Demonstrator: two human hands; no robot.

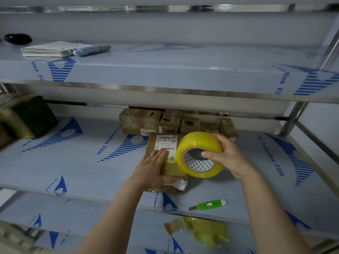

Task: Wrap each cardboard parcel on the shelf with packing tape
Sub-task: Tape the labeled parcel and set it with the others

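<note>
The small brown cardboard parcel [172, 170] with a white barcode label lies toward the front edge of the film-covered shelf [82, 162], its long axis running front to back. The left hand [153, 167] presses flat on it, fingers straight. The right hand [230, 158] grips a glossy yellow roll of packing tape [199, 142] just beside its right side (taping would likely start there). A green plastic knife [208, 205] lies nearer the front edge.

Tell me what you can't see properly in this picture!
Head view:
Parcel: near top hidden under the left hand, right edge behind the tape roll in the right hand.
Label: small print too tiny.
Back parcels: tops hidden by the upper shelf.
Dark object on that shelf: too blurred to identify.
</note>
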